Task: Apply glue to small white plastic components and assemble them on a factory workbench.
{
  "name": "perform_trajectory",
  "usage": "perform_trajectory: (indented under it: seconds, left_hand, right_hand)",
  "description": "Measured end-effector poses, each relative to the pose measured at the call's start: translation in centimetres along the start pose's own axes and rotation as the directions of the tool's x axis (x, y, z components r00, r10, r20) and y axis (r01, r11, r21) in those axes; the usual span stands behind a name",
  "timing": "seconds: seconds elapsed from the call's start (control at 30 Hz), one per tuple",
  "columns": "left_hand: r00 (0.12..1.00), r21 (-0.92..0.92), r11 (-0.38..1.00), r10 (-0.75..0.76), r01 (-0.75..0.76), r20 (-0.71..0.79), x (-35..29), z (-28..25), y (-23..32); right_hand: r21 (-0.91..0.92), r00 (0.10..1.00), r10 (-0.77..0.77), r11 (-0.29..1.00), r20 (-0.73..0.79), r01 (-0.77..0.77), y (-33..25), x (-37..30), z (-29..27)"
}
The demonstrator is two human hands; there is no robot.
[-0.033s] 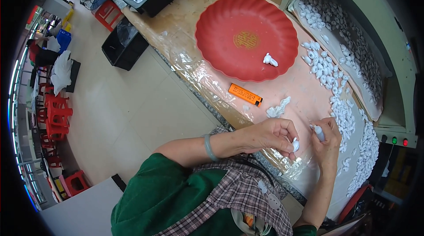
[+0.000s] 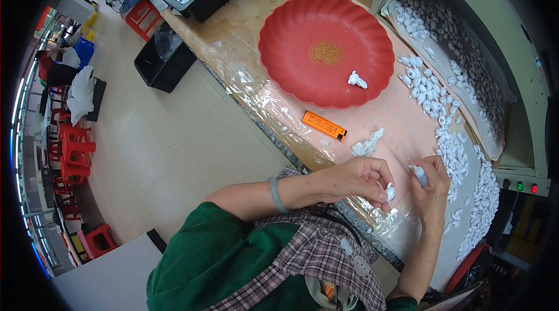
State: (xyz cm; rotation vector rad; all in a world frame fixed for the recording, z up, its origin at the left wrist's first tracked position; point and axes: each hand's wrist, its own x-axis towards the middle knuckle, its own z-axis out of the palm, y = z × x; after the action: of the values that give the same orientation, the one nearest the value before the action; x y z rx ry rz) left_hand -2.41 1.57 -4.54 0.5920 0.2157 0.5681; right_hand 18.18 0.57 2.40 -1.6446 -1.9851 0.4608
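Over the near edge of the workbench, my left hand (image 2: pixel 365 177) pinches a small white molded piece (image 2: pixel 390 193) between thumb and fingertips. Just to its right, my right hand (image 2: pixel 431 187) is closed around a small pale squeeze bottle (image 2: pixel 420 177). The bottle's thin tip points up and left, apart from the white piece. Beyond my hands, a crumpled white tissue (image 2: pixel 367 143) lies beside an orange box-shaped item (image 2: pixel 324 125). A red scalloped tray (image 2: pixel 291 72) stands farther off with a small white figure (image 2: pixel 357 80) in it.
Many loose white pieces (image 2: pixel 432 92) spread along the bench's right side. More lie inside a pale open-fronted cabinet (image 2: pixel 527 72) with indicator lights. A black bin (image 2: pixel 215 2) of white parts stands at the back. A black crate (image 2: pixel 165 59) and red stools (image 2: pixel 75 148) stand left; people work farther away.
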Motion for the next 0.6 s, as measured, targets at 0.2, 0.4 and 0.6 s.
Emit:
perform_trajectory:
  seconds: [0.2,0.4,0.6]
  left_hand:
    - [1.0,0.018,1.0,0.001,-0.001,0.01,-0.1,0.2,0.0]
    - [0.999,-0.006,1.0,0.021,-0.021,-0.05,-0.3,0.1,0.8]
    - [0.988,0.131,0.99,0.068,-0.05,-0.135,-0.5,0.3,1.4]
  right_hand:
    - [0.023,0.998,-0.017,1.0,-0.063,0.019,1.1,0.1,0.3]
    - [-0.041,0.99,0.112,0.992,-0.082,-0.115,2.0,-0.6,0.6]
    - [0.694,0.964,0.266,0.691,0.016,-0.203,-1.1,-3.1,-0.2]
